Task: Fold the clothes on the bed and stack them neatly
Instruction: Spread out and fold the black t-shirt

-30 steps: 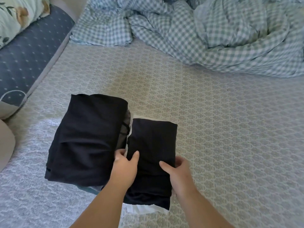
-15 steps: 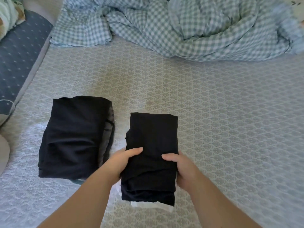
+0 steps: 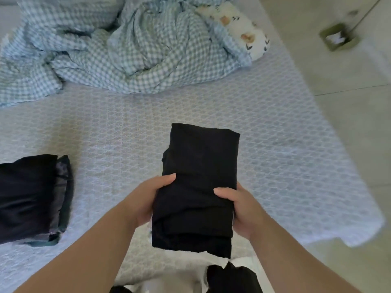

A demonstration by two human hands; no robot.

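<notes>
Left hand [image 3: 151, 199] & right hand [image 3: 243, 208] grip the folded black fabric bundle [image 3: 198, 187] from both sides, thumbs on top, near-centre over the pale patterned bed cover [image 3: 118, 132]. Whether it's lifted or resting, can't tell. Stack of dark folded clothes [image 3: 31, 197] sits well apart at left edge. Risk, imo: loose near-end layers could slip out & unfold if grip eases; a crooked set-down would leave the stack uneven. Rumpled blue-check blanket [image 3: 127, 49] lies far side.

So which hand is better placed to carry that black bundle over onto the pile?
Probably the left hand: it grips the bundle on the side facing the pile, which lies to the person's left. The right hand grips the far side.
</notes>
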